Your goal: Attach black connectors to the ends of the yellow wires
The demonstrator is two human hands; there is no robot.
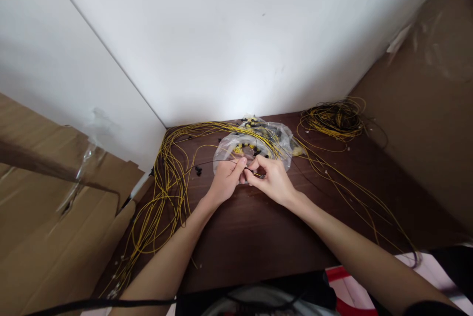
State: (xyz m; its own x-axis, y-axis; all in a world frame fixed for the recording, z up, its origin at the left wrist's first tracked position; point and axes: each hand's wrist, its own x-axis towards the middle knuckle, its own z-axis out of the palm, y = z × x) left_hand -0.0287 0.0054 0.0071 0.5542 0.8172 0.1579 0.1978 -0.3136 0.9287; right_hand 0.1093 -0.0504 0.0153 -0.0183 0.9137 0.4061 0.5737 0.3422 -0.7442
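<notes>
Pinching dark wire (210, 161), hands (272, 176) by clear bag (222, 150), seemingly yellow-black parts (237, 149) inside

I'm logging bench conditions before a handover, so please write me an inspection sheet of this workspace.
Surface: dark brown tabletop, wires lying across both sides.
Job's things: thin dark wire at the fingertips; clear plastic bag behind the hands, with small yellow and black parts.
Clutter: small black pieces left of the bag.
Hands: left hand pinches the dark wire; right hand meets it, its exact hold too small to tell.
Cables: loose yellow wires sweep from the left side over the bag; tangled coil at far right; black cable along the near edge.
Surroundings: white panel behind; cardboard on both sides.
</notes>
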